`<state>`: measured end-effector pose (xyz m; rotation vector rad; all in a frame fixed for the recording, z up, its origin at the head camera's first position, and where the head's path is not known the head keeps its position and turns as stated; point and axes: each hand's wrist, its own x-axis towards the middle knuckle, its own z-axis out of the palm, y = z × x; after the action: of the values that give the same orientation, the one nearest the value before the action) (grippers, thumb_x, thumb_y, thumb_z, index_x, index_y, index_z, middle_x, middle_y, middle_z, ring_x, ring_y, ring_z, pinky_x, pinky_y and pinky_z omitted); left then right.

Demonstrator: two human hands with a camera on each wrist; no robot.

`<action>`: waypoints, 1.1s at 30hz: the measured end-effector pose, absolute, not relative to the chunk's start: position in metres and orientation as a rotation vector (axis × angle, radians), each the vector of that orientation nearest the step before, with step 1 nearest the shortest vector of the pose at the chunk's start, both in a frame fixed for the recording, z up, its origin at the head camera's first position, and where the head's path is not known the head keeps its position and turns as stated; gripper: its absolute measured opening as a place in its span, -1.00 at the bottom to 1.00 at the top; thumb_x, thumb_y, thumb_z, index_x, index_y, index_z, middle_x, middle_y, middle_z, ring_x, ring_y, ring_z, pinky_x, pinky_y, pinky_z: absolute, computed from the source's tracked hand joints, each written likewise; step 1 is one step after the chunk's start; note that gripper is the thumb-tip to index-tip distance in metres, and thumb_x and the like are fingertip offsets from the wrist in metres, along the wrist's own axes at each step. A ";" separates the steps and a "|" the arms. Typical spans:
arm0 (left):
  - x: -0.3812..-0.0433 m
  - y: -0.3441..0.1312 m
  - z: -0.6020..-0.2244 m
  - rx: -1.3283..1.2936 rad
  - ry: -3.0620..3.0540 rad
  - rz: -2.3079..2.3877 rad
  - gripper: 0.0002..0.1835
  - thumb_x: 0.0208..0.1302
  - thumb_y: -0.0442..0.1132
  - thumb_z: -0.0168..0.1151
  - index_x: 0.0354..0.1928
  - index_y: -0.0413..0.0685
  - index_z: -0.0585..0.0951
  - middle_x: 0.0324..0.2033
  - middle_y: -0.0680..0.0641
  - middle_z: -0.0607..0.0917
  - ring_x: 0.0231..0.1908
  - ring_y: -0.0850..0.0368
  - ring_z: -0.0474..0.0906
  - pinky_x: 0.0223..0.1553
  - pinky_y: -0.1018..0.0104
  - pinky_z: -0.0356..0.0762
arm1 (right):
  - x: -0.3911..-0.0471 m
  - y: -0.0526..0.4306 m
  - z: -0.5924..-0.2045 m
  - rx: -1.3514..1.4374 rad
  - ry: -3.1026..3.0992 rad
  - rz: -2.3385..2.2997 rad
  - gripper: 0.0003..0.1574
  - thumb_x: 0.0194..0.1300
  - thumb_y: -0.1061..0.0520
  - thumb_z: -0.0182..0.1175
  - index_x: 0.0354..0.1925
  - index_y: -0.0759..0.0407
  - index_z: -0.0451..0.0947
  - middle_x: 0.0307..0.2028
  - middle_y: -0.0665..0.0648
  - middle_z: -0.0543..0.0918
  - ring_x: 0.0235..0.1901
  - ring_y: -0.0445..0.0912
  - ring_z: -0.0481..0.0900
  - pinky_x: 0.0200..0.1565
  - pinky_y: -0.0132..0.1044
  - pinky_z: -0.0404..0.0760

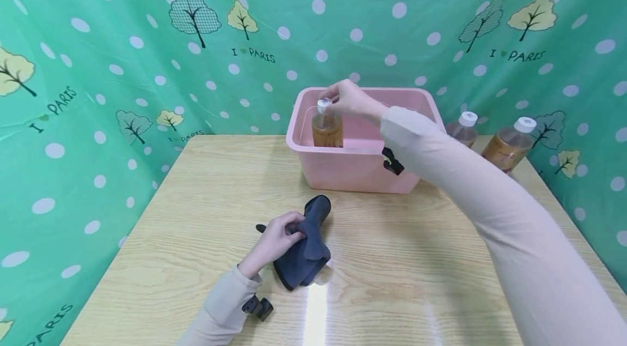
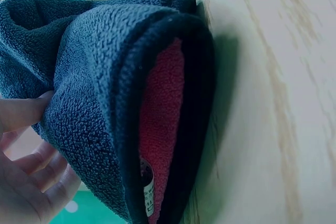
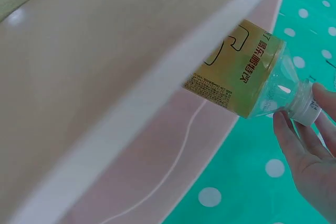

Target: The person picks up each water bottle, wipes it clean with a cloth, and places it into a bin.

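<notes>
Dark-blue towelling cloth pinched in left hand on wooden table, clear amber-labelled plastic bottle gripped by white cap in right hand partly inside pink plastic bin, with placing or lifting apparently unfinished, two similar bottles outside.

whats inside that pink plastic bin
One clear plastic bottle with a yellow label and white cap, held by the right hand. The bin's front wall hides the bottle's base; a pale fabric sleeve covers part of the interior.
</notes>
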<state>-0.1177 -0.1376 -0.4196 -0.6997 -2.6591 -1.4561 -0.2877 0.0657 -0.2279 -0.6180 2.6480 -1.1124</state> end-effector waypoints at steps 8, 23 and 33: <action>-0.117 -0.137 -0.420 -0.692 -2.666 -1.460 -0.77 -0.05 -0.53 0.20 -0.29 -0.21 0.54 -0.34 -0.10 0.60 -0.43 0.18 0.49 -0.48 0.44 0.43 | -0.288 0.059 -0.243 -0.601 2.667 -1.115 -0.57 0.08 0.38 0.10 -0.01 0.36 0.44 -0.07 0.28 0.53 -0.10 0.03 0.49 -0.04 -0.24 0.46; -0.116 -0.136 -0.419 -0.685 -2.675 -1.443 -0.79 -0.05 -0.53 0.20 -0.31 -0.18 0.55 -0.38 -0.07 0.59 -0.45 0.21 0.46 -0.47 0.43 0.42 | -0.284 0.050 -0.261 -0.543 2.708 -1.089 -0.62 0.07 0.34 0.13 -0.07 0.32 0.49 -0.13 0.22 0.55 -0.15 -0.02 0.47 -0.07 -0.26 0.45; -0.116 -0.137 -0.420 -0.680 -2.686 -1.438 -0.78 -0.05 -0.52 0.20 -0.30 -0.18 0.55 -0.39 -0.06 0.58 -0.48 0.23 0.43 -0.49 0.44 0.41 | -0.282 0.045 -0.267 -0.499 2.699 -1.085 -0.63 0.09 0.34 0.12 -0.07 0.29 0.49 -0.16 0.18 0.55 -0.18 -0.04 0.47 -0.11 -0.30 0.46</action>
<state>-0.1163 -0.1370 -0.4198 -0.6799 -2.6864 -1.4375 -0.2824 0.0450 -0.2673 -0.4987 2.6994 -1.0846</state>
